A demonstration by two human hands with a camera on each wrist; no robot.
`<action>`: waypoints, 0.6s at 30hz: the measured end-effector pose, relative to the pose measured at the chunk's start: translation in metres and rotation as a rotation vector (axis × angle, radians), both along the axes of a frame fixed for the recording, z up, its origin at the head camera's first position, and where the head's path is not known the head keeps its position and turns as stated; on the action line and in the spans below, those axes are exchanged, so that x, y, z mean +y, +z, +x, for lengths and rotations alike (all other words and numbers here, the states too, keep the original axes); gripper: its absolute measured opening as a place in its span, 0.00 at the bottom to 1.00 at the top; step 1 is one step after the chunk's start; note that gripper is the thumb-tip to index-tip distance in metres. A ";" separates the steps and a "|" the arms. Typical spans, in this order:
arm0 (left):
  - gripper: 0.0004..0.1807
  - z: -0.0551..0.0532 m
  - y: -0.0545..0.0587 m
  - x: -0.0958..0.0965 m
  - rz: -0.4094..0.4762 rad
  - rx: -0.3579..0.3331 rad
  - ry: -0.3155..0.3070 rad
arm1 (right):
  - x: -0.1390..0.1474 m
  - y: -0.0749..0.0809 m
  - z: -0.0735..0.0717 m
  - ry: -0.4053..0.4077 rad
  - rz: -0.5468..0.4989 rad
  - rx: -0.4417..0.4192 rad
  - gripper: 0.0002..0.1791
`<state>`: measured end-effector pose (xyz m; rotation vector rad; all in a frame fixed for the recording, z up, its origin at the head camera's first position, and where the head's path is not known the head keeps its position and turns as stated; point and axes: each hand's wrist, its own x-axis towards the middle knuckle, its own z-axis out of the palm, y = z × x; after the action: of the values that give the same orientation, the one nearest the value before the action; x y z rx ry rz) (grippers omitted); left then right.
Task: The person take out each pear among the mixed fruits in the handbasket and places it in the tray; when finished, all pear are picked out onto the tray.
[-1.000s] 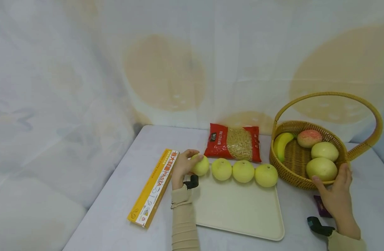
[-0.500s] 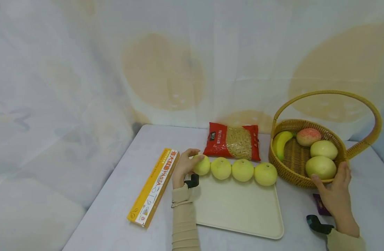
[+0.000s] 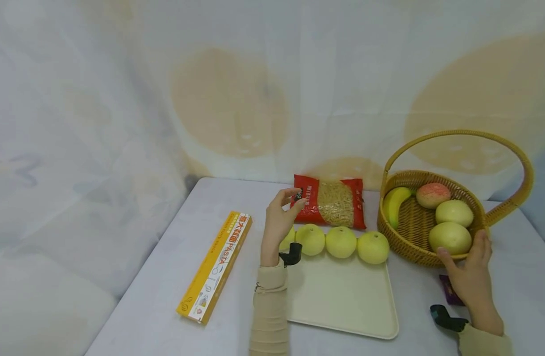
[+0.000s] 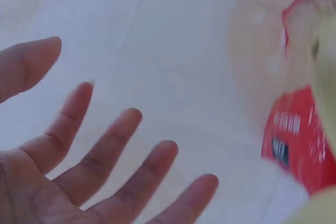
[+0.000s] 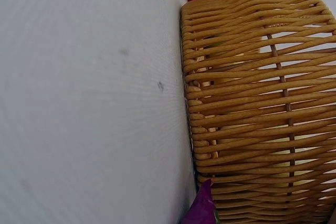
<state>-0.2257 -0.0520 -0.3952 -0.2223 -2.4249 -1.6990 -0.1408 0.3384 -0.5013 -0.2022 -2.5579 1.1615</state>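
Note:
My left hand [image 3: 282, 215] is lifted over the left end of a row of round yellow-green fruits, holding nothing. Its fingers are spread in the left wrist view. The leftmost fruit [image 3: 287, 240] is partly hidden behind this hand; beside it lie more such fruits, among them a middle one [image 3: 341, 242] and a right one [image 3: 373, 247]. They sit along the far edge of a cream tray [image 3: 343, 301]. At the right, my right hand [image 3: 473, 277] holds the near rim of a wicker basket [image 3: 406, 247], thumb and fingers spread along it.
Inside the basket are a banana [image 3: 396, 205], a reddish fruit [image 3: 432, 195] and two pale oval fruits. A red pasta bag [image 3: 335, 201] lies behind the row. Left of the tray lies a long pasta box [image 3: 215, 267]. A purple packet [image 3: 450, 290] is near the right hand.
My left hand has let go of the leftmost fruit and risen up and to the right, towards the pasta bag. My right hand stays at the basket.

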 end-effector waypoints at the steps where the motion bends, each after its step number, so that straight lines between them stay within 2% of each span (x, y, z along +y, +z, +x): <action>1: 0.20 -0.002 0.001 0.007 0.015 0.008 -0.026 | 0.000 0.000 0.000 0.001 0.000 0.001 0.51; 6: 0.21 -0.011 0.004 0.046 0.092 0.009 -0.194 | 0.000 -0.001 0.000 -0.004 0.008 0.005 0.51; 13: 0.21 -0.022 0.009 0.101 0.256 -0.014 -0.475 | -0.001 -0.003 0.000 -0.012 0.004 0.007 0.51; 18: 0.21 -0.025 0.007 0.129 0.273 -0.035 -0.585 | 0.000 0.000 -0.001 -0.018 0.007 0.007 0.52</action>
<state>-0.2506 0.0775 -0.3885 -0.9419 -2.2456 -2.2476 -0.1417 0.3380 -0.5017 -0.2181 -2.5487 1.1443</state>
